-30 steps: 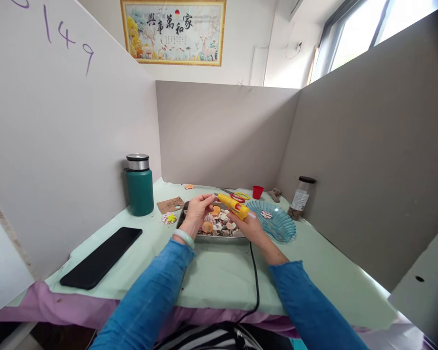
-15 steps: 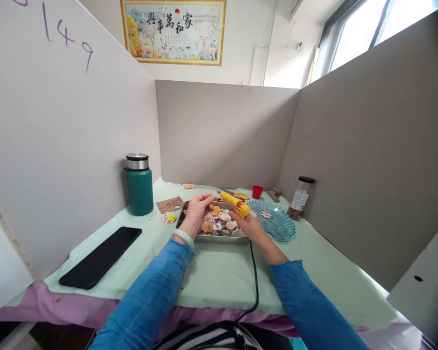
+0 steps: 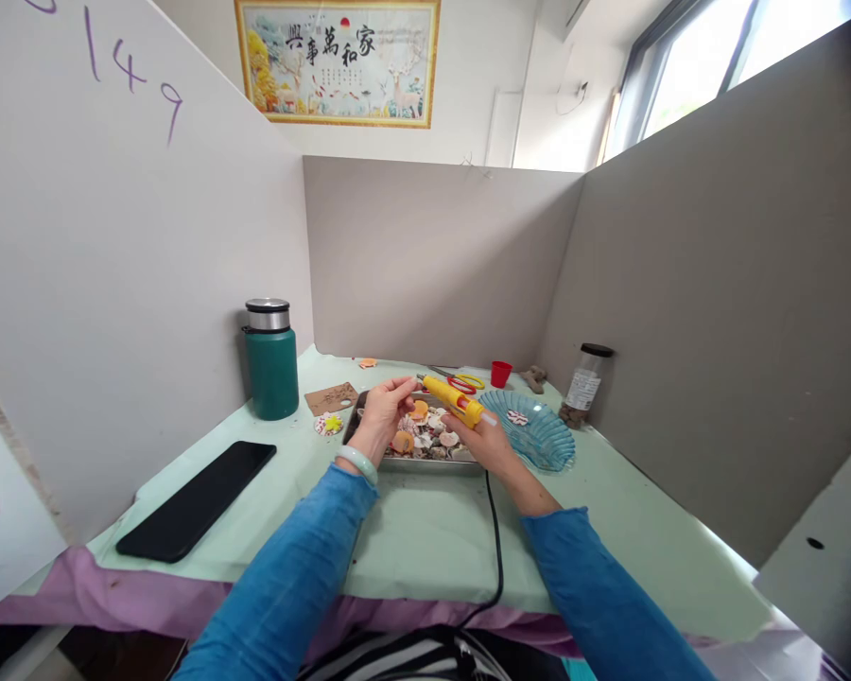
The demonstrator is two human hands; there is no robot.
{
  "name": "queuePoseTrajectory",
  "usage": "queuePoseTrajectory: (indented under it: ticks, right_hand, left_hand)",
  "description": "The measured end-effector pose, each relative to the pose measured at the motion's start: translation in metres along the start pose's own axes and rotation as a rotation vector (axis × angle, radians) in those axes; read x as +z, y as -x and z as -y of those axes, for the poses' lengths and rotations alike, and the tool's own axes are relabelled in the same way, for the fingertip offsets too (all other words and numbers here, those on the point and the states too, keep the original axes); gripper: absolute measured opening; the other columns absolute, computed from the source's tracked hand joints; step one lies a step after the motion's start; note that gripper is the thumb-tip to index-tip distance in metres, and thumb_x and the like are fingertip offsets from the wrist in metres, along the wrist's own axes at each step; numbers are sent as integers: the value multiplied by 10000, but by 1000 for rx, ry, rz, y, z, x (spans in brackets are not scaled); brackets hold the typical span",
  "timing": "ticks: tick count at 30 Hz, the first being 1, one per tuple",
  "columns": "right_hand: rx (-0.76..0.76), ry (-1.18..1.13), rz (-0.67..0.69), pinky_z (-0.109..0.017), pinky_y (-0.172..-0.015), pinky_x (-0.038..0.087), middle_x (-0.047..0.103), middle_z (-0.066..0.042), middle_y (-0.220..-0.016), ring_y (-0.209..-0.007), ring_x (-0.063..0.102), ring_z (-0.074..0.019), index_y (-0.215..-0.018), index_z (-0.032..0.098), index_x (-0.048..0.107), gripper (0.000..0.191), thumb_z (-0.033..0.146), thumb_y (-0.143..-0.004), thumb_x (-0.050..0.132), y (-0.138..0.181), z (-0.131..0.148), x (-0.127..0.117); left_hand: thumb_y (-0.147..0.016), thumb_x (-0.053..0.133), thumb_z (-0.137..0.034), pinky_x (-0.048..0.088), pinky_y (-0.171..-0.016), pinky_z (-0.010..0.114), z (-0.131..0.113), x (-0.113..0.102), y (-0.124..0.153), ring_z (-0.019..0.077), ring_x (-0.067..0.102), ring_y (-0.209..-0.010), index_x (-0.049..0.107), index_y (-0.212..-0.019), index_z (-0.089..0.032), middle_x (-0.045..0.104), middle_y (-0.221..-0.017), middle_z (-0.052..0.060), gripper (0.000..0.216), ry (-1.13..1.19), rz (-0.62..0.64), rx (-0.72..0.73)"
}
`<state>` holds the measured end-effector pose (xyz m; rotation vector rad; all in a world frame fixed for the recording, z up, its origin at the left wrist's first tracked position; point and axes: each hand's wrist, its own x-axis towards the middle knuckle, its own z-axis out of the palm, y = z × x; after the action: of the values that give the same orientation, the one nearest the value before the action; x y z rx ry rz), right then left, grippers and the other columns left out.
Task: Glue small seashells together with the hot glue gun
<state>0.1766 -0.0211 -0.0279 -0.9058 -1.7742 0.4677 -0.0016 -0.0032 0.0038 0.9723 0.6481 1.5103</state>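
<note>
My right hand grips a yellow glue gun over a metal tray filled with several seashells. The gun's nozzle points left, toward the fingertips of my left hand. Those fingers are pinched together above the tray's left end on a small thing I cannot make out. A black cord runs from the gun back across the green table cover toward me.
A blue glass dish lies right of the tray. A green flask, a brown card and a black phone sit left. Scissors, a red cup and a jar stand behind. Grey partitions enclose three sides.
The glue gun's nozzle drew back slightly to the right half a second ago, then returned left toward my left fingertips. My left hand has stayed in place.
</note>
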Motion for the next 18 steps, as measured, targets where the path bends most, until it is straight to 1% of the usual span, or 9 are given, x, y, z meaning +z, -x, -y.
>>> queuePoseTrajectory:
  ticks: [3,5,10,15,18]
  right_hand:
    - [28,14,-41,-301,-595,470,639,-34,-711,-619,574,-174,-956,156,635,410,518,-770,592,-1,-3,1]
    - [21,17,-52,-306,-602,472,639,-34,-717,-627,574,-178,-971,158,632,420,524,-768,591,-1,-4,1]
    - [-8,21,8,-305,-619,475,642,-35,-739,-650,579,-180,-1014,170,624,418,511,-774,593,-1,-4,0]
    - [18,25,-46,-307,-578,463,629,-29,-692,-596,551,-174,-984,179,632,411,527,-772,583,-1,-3,0]
    - [-6,41,-14,-305,-600,465,636,-31,-712,-621,561,-176,-1001,166,634,425,523,-777,578,0,-2,-1]
  left_hand:
    - [-542,814,-271,348,-432,184,0,0,0,32,444,-457,638,-756,-102,632,-671,17,324,-7,-6,-5]
    - [-544,813,-277,346,-432,187,0,0,0,33,444,-457,640,-752,-103,635,-675,20,322,-11,-7,-6]
    - [-534,818,-270,359,-445,189,2,-2,-2,34,446,-459,647,-767,-109,638,-685,20,331,8,9,10]
    - [-536,815,-288,353,-443,191,2,-2,-1,35,444,-463,646,-751,-105,631,-671,18,329,-25,9,10]
    - [-529,817,-290,355,-446,191,2,-1,-1,36,446,-461,646,-758,-106,627,-658,13,339,-21,5,12]
